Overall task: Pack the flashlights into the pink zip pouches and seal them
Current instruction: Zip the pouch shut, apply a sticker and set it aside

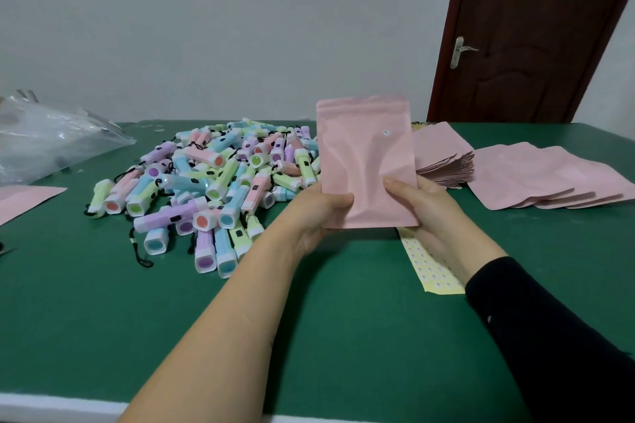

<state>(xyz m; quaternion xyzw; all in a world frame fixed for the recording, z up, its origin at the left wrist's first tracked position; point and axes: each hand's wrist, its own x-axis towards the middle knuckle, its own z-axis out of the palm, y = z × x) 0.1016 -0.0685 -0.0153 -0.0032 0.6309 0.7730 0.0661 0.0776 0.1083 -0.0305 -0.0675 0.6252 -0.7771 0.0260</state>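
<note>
Just right of the flashlight pile (213,182), our left hand (319,213) and right hand (426,213) grip the bottom corners of an upright pouch (364,161), contents unclear; farther right a few pouches (549,182) look filled, yet the pile stays large.

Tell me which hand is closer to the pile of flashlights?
Left. The left hand grips the pink pouch right beside the pile of flashlights; the right hand grips the pouch's other side, farther away.

Flashlight heap (220,189) left of centre on surface (343,319); held pouch (366,161) to its right — pouch stack (443,161) behind it, spread pouches (549,182) far right, plastic bag (51,140) far left
</note>
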